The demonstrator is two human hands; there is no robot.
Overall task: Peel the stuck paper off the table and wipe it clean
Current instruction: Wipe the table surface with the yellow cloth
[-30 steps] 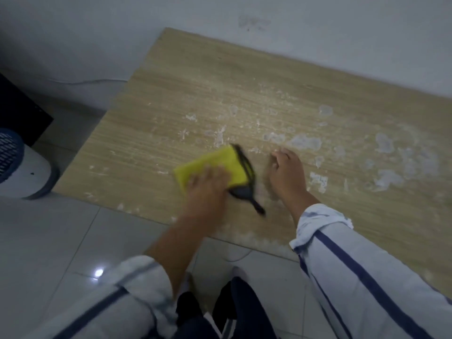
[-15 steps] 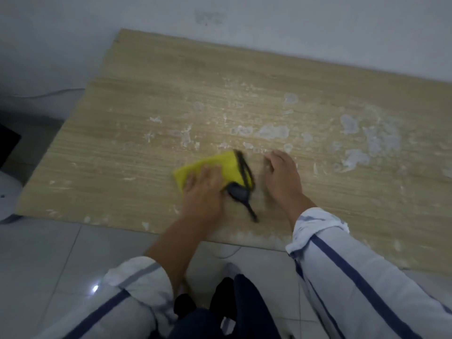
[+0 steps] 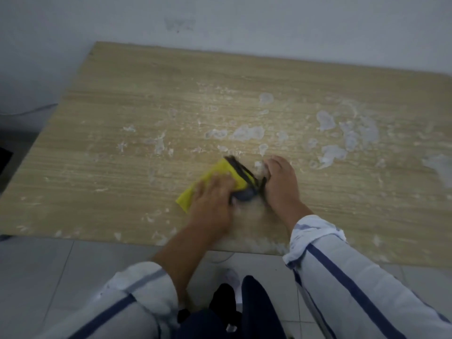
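Paper-flecked table, yellow sponge angled near-left to far-right under flat left hand, right hand fingers curled, grip unclear

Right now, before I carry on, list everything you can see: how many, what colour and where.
table: one, light wood grain, fills mid view.
stuck paper: many patches, whitish, scattered over the table, thickest at right.
sponge: one, yellow, on the table, centre.
dark tool: one, black, against the sponge's right edge; kind unclear.
wall: one, pale grey, behind the table.
floor tiles: several, pale grey, near side of the table.
cable: one, grey, far left.
sleeves: two, white with navy stripes, bottom.
left hand: one, pressing on the sponge.
right hand: one, fingers bent down onto the table beside the tool.
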